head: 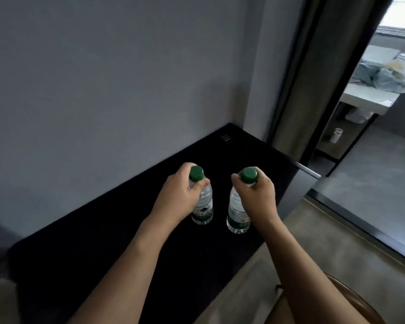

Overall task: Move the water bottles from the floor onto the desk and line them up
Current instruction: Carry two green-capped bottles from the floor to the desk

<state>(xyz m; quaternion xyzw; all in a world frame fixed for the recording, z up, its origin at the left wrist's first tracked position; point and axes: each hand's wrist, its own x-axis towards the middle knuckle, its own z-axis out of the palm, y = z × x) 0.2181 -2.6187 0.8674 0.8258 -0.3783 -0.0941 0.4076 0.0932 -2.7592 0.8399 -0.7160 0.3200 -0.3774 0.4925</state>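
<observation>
Now, worktop [126,242]: we see a big black top set against the grey wall. It looks flat and hard, so we think bottles will stand well on it.
Left bottle [202,206]: it stands upright over the worktop, a bit nearer the wall than the other one. We cannot tell if its bottom touches the top yet.
Right bottle [235,213]: it is upright too, just beside the left bottle with a gap between them.
How they look: both are clear plastic with a green and white label low down and a green cap on top. They look the same.
How they will handle: we think they are full, so a bit heavy for their size. The thin plastic should squash a little if we squeeze hard. The smooth sides may slip. They are tall and thin, so a bump could tip them.
Where to hold: we think the neck just under the cap is a good spot, or round the middle.
Left hand [185,195]: it is wrapped tight round the neck of the left bottle, under the cap.
Right hand [255,195]: it is closed round the neck of the right bottle the same way.
Caps [196,173]: small, round and dark green, both screwed on.
</observation>
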